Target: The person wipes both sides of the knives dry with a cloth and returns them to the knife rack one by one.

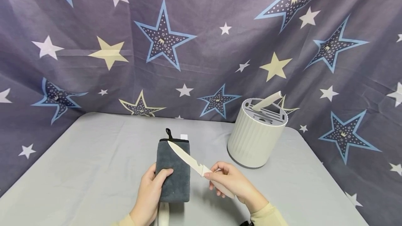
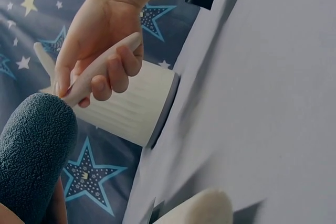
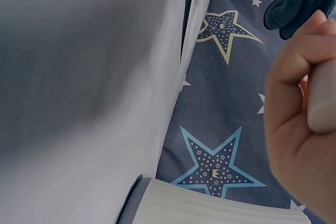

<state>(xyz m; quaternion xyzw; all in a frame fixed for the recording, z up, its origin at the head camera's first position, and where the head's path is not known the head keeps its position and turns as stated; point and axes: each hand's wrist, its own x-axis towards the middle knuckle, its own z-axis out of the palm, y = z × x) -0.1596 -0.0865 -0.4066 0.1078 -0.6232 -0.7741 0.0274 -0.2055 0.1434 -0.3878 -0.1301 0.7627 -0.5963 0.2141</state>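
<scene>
A folded dark grey-blue towel [image 1: 176,187] with a black hanging loop is gripped by my left hand [image 1: 147,194], thumb across its front. My right hand [image 1: 233,182] holds a kitchen knife [image 1: 185,156] by its pale handle. The white blade slants up and left, overlapping the towel's face in the head view. From the left wrist, the fingers of the right hand [image 2: 107,45] show curled round the handle, and the towel [image 2: 39,145] hides the blade. Below the towel, another pale handle [image 1: 163,215] lies on the table, partly covered.
A ribbed white knife block [image 1: 254,142] stands at the back right of the grey-covered table [image 1: 103,156]. One pale-handled knife [image 1: 267,101] sits in its slotted top. Behind the table hangs a star-patterned curtain [image 1: 207,58].
</scene>
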